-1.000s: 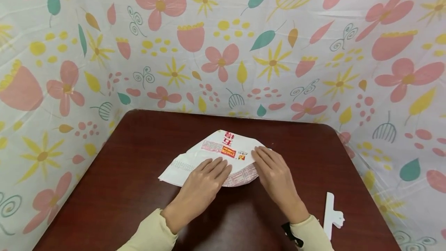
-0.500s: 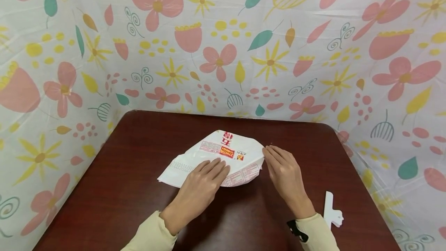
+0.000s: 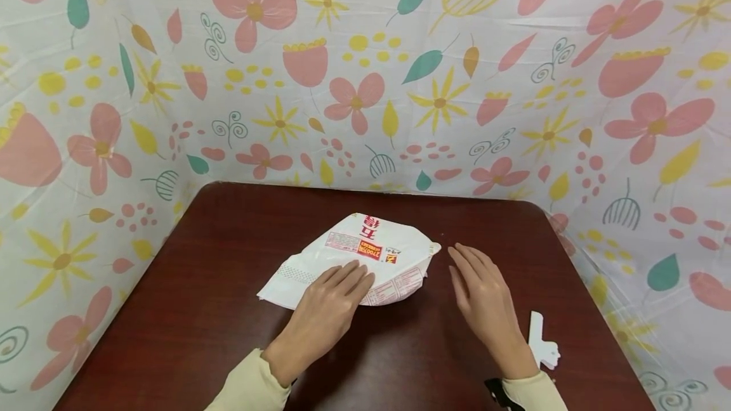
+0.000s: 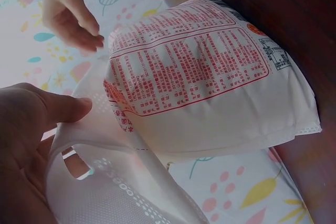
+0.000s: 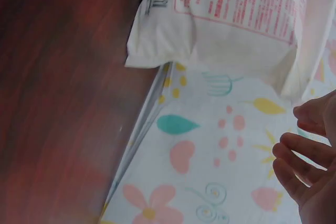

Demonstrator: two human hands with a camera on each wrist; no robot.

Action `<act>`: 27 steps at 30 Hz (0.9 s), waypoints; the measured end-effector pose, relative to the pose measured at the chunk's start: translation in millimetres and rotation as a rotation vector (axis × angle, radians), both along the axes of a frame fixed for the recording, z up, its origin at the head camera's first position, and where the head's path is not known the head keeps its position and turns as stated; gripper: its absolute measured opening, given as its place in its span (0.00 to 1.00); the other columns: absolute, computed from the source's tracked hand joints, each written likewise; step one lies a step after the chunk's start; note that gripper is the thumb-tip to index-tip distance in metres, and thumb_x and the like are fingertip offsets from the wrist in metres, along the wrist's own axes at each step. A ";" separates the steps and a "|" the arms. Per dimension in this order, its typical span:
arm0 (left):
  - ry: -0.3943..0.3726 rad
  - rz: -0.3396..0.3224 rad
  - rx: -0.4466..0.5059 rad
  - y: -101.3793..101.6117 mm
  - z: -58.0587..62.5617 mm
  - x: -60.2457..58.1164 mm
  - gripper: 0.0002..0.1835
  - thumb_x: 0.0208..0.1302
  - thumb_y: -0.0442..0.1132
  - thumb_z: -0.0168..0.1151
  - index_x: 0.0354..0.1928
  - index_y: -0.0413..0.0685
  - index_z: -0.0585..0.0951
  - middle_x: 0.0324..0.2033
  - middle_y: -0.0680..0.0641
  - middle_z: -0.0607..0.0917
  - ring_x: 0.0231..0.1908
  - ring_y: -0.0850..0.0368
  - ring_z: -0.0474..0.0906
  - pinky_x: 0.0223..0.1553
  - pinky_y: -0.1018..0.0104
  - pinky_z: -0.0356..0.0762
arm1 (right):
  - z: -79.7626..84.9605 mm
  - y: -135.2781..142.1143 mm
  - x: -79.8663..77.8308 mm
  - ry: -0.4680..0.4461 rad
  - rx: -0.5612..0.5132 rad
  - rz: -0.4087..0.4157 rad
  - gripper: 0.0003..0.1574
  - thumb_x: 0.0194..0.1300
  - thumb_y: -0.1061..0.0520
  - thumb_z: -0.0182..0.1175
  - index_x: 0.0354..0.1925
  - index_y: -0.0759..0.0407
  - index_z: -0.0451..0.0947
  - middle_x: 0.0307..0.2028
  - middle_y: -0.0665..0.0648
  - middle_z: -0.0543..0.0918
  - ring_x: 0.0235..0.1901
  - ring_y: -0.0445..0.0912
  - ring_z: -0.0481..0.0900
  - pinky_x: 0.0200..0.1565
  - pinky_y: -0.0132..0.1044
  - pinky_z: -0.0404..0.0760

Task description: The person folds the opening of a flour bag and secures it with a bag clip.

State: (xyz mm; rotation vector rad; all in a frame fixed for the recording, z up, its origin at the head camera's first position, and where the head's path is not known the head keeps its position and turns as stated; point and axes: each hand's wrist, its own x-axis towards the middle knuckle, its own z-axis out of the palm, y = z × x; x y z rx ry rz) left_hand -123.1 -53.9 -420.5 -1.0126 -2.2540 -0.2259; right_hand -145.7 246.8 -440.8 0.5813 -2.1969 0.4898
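A white plastic bag [image 3: 365, 249] with red print lies puffed up in the middle of the table, its top part folded over. My left hand [image 3: 328, 309] grips the near side of that flap. In the left wrist view the thumb [image 4: 71, 107] presses one face of the bag [image 4: 184, 66], and part of a finger shows through a cut-out in the flap. To the bag's right, my right hand [image 3: 485, 300] hovers apart from it. Its fingers [image 5: 302, 153] are loosely bent in the right wrist view, with nothing held. The bag's underside is hidden in the head view.
A white clip [image 3: 542, 341] with a long straight edge lies on the dark brown table [image 3: 188, 297], beside my right wrist. Floral sheeting [image 3: 365, 68] hangs behind the table and along both sides.
My right hand has slid off the bag's right corner and moved away to the right, baring that corner. My left hand stays in place on the bag.
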 end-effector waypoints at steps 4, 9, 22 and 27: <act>0.006 -0.006 0.006 0.2 -1.2 -0.3 0.17 0.62 0.29 0.60 0.52 0.45 0.83 0.51 0.46 0.85 0.56 0.50 0.81 0.55 0.55 0.78 | -0.8 13.4 12.3 0.004 -0.021 -0.036 0.26 0.60 0.64 0.63 0.58 0.62 0.80 0.56 0.63 0.82 0.56 0.58 0.76 0.63 0.41 0.67; 0.015 -0.010 0.009 0.0 -2.4 -0.7 0.17 0.60 0.29 0.61 0.52 0.45 0.84 0.51 0.46 0.85 0.56 0.49 0.81 0.55 0.55 0.78 | -2.7 31.8 26.2 0.017 -0.056 -0.081 0.23 0.59 0.65 0.62 0.55 0.65 0.81 0.52 0.64 0.83 0.52 0.60 0.77 0.59 0.44 0.69; 0.013 -0.008 -0.019 0.6 -3.3 -0.1 0.19 0.57 0.29 0.67 0.53 0.46 0.84 0.51 0.46 0.85 0.56 0.49 0.81 0.55 0.55 0.78 | -17.5 80.3 53.3 -0.072 -0.112 -0.256 0.22 0.57 0.70 0.65 0.52 0.69 0.81 0.48 0.69 0.83 0.50 0.64 0.77 0.51 0.49 0.69; -0.003 -0.019 -0.011 -0.2 -2.2 -0.4 0.18 0.60 0.30 0.63 0.53 0.45 0.83 0.52 0.45 0.85 0.56 0.49 0.80 0.54 0.55 0.78 | -25.4 87.5 57.1 -0.117 -0.109 -0.282 0.22 0.56 0.70 0.65 0.52 0.70 0.80 0.47 0.70 0.83 0.49 0.65 0.76 0.50 0.52 0.69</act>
